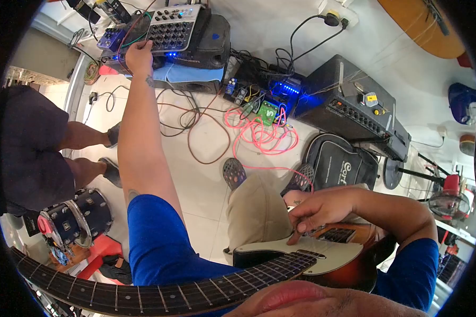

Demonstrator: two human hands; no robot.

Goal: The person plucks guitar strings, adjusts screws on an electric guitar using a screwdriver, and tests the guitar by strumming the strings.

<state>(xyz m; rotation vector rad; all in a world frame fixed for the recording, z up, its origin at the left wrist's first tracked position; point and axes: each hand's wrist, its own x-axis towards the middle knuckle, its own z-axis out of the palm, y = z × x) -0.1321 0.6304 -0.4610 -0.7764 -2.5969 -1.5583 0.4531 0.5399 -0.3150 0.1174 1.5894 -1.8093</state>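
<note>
My left hand (139,56) is stretched out to the lower left corner of a grey audio mixer (170,33). Its fingers are closed at the controls there, seemingly on a knob, though the fingertips partly hide it. Across my lap lies a sunburst electric guitar (349,268) with a cream pickguard, its dark fretted neck (158,297) running off to the left. Over the guitar's body, my right hand (322,210) is bent with thumb and fingers drawn together near the strings. Whether a pick is between them I cannot make out.
The mixer rests on a black speaker (217,45). Tangled cables (259,132) and effects pedals (268,112) lie on the floor ahead. To the right stand an amplifier (349,98) and a black gig bag (344,164). Another person's legs (84,137) and a drum (76,219) are at left.
</note>
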